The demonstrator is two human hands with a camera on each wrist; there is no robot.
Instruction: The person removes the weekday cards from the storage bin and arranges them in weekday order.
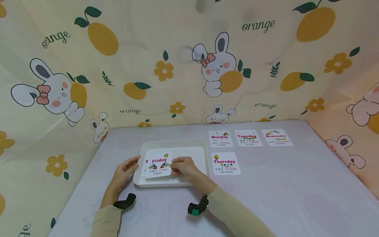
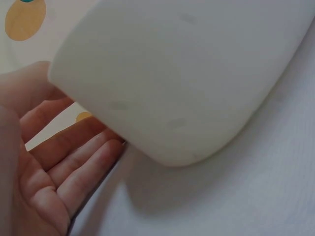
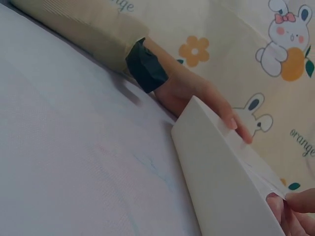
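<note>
Over the left half of the white tray point(image 1: 193, 153), the right hand point(image 1: 186, 168) pinches the Friday card point(image 1: 160, 165).

The left hand point(image 1: 122, 172) rests loosely at the near tray's left rim; better to separate Friday carefully, because another card point(image 1: 146, 167) shows underneath.

head view looks forward, down from above; low wrist views share the tray point(image 2: 172, 83), left nearer.

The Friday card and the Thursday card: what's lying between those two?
The head view shows the right hand pinching the Friday card, then the right rim of the white tray, then a narrow strip of bare table before the Thursday card.
</note>
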